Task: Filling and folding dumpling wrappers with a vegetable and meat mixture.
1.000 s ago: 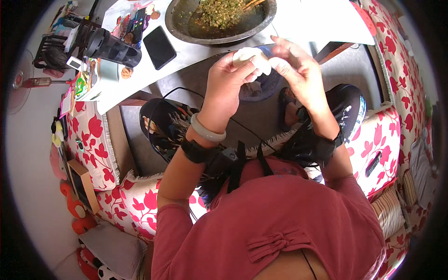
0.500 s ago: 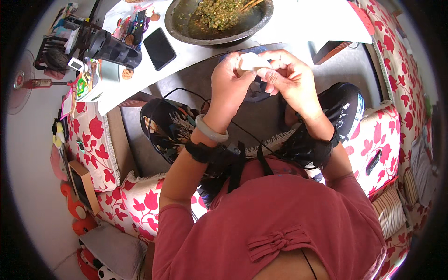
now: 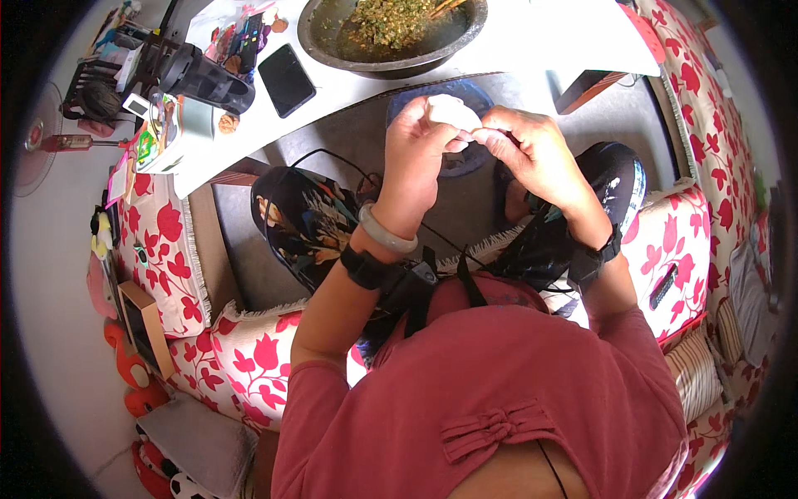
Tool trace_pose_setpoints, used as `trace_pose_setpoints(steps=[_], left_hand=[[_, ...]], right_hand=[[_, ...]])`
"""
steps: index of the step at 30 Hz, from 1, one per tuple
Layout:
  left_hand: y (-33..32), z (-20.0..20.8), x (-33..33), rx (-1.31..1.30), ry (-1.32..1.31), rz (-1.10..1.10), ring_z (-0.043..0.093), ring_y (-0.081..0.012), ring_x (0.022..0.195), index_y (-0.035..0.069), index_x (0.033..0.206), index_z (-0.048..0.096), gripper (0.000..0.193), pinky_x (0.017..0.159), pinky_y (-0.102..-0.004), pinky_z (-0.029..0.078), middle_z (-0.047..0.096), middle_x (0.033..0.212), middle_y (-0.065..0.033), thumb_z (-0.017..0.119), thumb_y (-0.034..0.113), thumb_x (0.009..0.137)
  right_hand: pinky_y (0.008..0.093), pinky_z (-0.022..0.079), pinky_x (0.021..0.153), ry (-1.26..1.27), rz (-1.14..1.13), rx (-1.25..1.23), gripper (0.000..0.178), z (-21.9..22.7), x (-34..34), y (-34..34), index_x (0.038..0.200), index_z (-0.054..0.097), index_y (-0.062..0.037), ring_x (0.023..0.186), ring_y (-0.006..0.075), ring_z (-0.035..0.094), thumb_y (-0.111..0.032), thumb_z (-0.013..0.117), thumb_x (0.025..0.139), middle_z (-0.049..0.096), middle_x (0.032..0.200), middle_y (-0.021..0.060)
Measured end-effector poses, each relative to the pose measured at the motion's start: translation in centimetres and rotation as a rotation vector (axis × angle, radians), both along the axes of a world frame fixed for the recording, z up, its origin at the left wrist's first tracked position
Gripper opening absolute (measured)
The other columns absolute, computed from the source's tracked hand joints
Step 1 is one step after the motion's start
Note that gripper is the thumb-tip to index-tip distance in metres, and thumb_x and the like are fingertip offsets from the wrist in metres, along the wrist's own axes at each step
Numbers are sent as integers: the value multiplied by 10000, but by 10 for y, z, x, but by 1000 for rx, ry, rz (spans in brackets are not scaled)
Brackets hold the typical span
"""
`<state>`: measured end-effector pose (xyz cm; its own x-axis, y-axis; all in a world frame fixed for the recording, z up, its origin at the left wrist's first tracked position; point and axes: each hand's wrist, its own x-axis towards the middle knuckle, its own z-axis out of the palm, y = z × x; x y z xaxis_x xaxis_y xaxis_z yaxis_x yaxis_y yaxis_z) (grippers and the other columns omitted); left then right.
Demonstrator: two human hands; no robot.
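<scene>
A white, half-round dumpling (image 3: 454, 111) is held up between my two hands, just off the table's near edge. My left hand (image 3: 411, 154) cups it from the left, thumb across its near side. At its right corner, my right hand (image 3: 532, 154) pinches the dough edge between thumb and fingers. Beyond the hands, a wide dark metal basin (image 3: 320, 41) stands on the white table (image 3: 532, 41). It holds chopped green-brown filling (image 3: 391, 23), with wooden chopsticks (image 3: 449, 7) stuck in it. Whether anything is inside the dumpling is hidden.
A black phone (image 3: 286, 81) lies left of the basin. Farther left are a dark bottle (image 3: 208, 79), a walnut (image 3: 229, 124) and small clutter. A blue see-through container (image 3: 457, 166) is on the floor below my hands. Flower-patterned sofa covers (image 3: 262, 366) surround me.
My right hand has moved slightly right and down, to the dumpling's right corner. More of the white dough shows now. My left hand keeps its hold.
</scene>
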<state>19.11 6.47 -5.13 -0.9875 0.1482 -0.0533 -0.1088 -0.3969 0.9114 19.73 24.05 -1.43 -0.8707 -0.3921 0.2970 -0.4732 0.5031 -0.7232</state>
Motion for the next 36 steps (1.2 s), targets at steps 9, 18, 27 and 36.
trace_pose_setpoints(steps=[9, 18, 27, 36], left_hand=[[-3, 4, 1, 125, -51, -92, 638, -155, 905, -6, 1093, 569, 250, 793, -263, 533, 637, 1006, -84, 584, 42, 848], [1, 10, 3, 155, -71, -74, 632, -151, 912, 1, 1102, 564, 231, 806, -268, 534, 622, 994, -62, 561, 17, 872], [2, 11, 2, 68, 41, -62, 623, -120, 859, 5, 1090, 559, 218, 729, -242, 521, 629, 977, -62, 543, -1, 873], [-1, 8, 3, 15, 30, -28, 619, -107, 870, 15, 1101, 564, 237, 720, -235, 512, 627, 994, -50, 551, 8, 864]], right_hand=[[374, 435, 554, 12, 53, -3, 144, -1, 2, 4, 828, 580, -55, 586, 299, 545, -189, 593, 882, 540, 683, 116], [381, 462, 573, 92, 20, 42, 143, 1, 2, 1, 891, 593, -78, 637, 321, 591, -219, 589, 905, 579, 716, 118], [384, 463, 578, 92, 13, 7, 126, 2, -1, 1, 880, 582, -73, 637, 315, 588, -198, 588, 893, 580, 730, 113], [388, 461, 575, 24, 33, 21, 141, -3, -3, 0, 867, 574, -70, 641, 323, 590, -208, 584, 893, 564, 708, 120]])
